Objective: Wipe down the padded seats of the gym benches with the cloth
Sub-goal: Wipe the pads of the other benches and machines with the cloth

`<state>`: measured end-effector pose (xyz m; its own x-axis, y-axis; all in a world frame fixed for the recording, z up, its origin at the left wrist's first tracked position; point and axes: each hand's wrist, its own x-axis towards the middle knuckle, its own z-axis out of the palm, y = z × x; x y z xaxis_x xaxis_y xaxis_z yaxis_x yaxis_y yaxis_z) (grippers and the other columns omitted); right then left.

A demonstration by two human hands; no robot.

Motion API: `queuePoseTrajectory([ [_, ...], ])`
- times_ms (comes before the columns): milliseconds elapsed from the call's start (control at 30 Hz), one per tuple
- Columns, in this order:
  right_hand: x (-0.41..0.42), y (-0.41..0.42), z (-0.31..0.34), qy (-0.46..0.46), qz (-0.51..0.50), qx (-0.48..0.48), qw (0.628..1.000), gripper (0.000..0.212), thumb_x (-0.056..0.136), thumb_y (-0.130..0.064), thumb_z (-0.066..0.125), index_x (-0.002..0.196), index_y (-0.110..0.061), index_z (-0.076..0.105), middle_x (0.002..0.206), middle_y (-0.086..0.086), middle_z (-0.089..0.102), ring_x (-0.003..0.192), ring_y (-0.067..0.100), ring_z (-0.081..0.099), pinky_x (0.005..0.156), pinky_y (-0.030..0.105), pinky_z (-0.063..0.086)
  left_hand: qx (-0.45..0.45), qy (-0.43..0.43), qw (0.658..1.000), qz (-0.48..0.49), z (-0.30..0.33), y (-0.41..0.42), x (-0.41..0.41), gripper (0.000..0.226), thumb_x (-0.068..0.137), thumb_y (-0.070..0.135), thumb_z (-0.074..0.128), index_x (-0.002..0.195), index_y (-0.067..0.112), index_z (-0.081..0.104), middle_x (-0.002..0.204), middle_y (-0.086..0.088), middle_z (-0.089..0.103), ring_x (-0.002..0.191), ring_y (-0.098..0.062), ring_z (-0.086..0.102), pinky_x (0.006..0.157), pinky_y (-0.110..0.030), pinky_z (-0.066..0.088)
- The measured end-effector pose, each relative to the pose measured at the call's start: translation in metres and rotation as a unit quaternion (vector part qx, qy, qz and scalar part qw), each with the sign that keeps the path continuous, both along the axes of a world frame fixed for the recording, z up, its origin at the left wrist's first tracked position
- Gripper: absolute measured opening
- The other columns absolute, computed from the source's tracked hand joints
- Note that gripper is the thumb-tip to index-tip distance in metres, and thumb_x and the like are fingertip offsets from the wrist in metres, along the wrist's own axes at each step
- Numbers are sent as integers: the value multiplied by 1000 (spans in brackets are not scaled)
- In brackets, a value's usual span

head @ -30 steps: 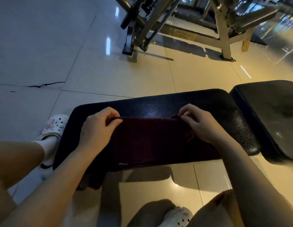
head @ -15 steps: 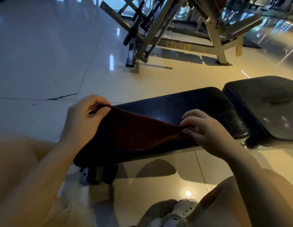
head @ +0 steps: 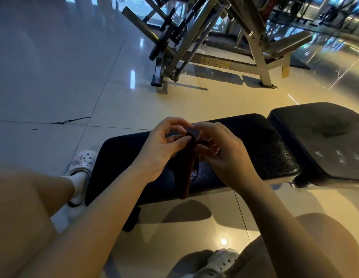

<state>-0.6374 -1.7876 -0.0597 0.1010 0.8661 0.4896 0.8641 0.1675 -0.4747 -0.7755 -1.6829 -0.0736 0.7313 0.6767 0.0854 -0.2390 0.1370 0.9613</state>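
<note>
Head view: cloth gathered above bench

Seen over bench (head: 244,149): left hand (head: 160,149) and right hand (head: 224,155) meeting, both pinching dark red cloth (head: 186,167), hanging doubled above the pad, likely being folded for wiping. Second pad (head: 325,137) right of bench; machine (head: 204,37) beyond.

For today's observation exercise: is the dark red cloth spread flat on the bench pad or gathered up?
Gathered up. The dark red cloth hangs in a narrow bunch, pinched between the left hand and right hand above the black padded bench seat.
</note>
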Motion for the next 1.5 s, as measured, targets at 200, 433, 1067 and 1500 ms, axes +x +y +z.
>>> queuePoseTrajectory([
  [200, 9, -9, -11, -114, 0, -9, 993, 31, 92, -34, 48, 113, -16, 61, 100, 2, 59, 74, 14, 60, 60, 35, 56, -17, 68, 996, -53, -6, 1, -2, 39, 82, 6, 63, 113, 23, 47, 98, -6, 60, 96, -21, 66, 86, -37, 57],
  [433, 11, -15, -13, -75, -16, -20, 997, 26, 91, -35, 46, 100, -13, 57, 112, -1, 56, 84, 10, 58, 66, 27, 56, 127, 143, 980, -49, -48, -13, -23, 19, 90, 11, 59, 105, 24, 57, 107, 8, 63, 102, -2, 63, 80, -17, 53],
  [1067, 32, -39, -26, -51, -25, -167, 984, 38, 89, -49, 36, 101, -21, 59, 87, -12, 57, 77, 3, 54, 65, 23, 46, 439, 223, 870, 6, -76, -10, -38, 16, 80, 13, 75, 94, 19, 69, 109, 10, 61, 96, -8, 63, 81, -27, 58],
  [1500, 23, 55, -67, -168, -211, -202, 942, 38, 97, -28, 55, 132, -15, 51, 132, 8, 49, 119, 26, 47, 95, 38, 42, 222, 346, 903, 125, -95, 38, -15, 61, 91, 14, 64, 143, 25, 35, 137, -3, 50, 120, -13, 52, 101, -35, 45],
])
